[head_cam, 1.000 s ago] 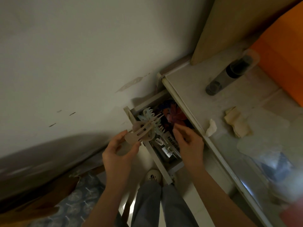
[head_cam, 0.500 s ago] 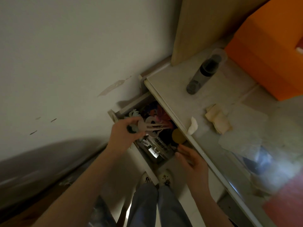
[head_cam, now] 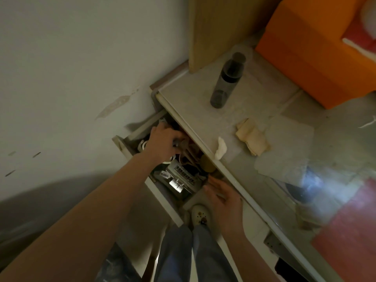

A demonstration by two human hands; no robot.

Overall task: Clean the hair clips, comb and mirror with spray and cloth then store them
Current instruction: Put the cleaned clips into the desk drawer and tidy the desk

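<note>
**Inventory: desk and open drawer, counted**

- Hands: 2, a left hand and a right hand.
- Drawer, pulled open: 1; contents crowded and dim, not countable.
- Dark spray bottle: 1, upright on the desk top.
- Folded yellowish cloth: 1.
- White crumpled wad: 1.
- Orange box: 1.
- Shoe: 1 visible.

bottle: dark translucent plastic | countertop: matt stone | cloth: creased fabric
</note>
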